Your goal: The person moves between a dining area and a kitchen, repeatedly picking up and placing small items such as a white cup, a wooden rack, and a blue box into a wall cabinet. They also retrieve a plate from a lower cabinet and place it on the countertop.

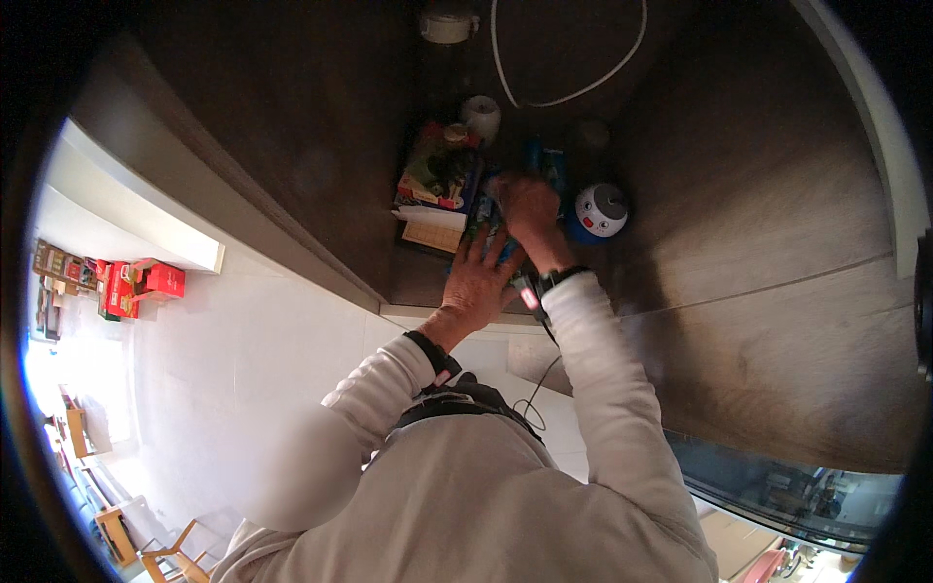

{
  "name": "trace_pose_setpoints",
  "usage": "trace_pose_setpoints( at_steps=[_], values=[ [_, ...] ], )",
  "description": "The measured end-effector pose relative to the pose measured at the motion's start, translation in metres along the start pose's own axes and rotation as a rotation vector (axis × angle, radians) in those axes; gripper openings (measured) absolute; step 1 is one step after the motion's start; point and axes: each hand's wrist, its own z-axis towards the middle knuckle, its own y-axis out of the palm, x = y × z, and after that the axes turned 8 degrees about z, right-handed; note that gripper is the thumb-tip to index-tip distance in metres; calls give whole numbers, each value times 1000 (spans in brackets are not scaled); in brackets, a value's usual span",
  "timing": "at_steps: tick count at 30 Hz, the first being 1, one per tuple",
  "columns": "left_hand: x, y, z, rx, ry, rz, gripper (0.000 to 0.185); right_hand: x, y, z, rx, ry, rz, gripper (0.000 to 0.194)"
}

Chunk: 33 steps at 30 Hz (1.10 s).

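My left hand lies with its fingers spread over small blue and green packets on the shelf of a dark wooden cabinet. Just beyond it, my right hand is bent down over the same packets; whether it grips one is hidden. Left of the hands is a stack of boxes, with a colourful printed box on top and a yellowish gridded piece at its near end. To the right stands a round white and grey object with a cartoon face. Blue packages lie behind my right hand.
Further back are a white roll-like object, a pale round-topped container and a hanging white cable. Wooden cabinet walls rise on both sides. Red boxes and a wooden chair stand on the left.
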Motion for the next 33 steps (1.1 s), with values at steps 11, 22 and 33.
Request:
trace_pose_setpoints(
  at_steps=[11, 22, 33],
  values=[
    [1, 2, 2, -95, -16, -43, 67, 9, -3, -18, 80, -50, -59, 26],
    [7, 2, 6, -48, -26, -41, 69, 25, -12, -75, 326, 47, -49, 24],
    [7, 7, 20, 23, -38, -19, 67, 44, -13, -183, 335, 210, 16, 24]
  ],
)
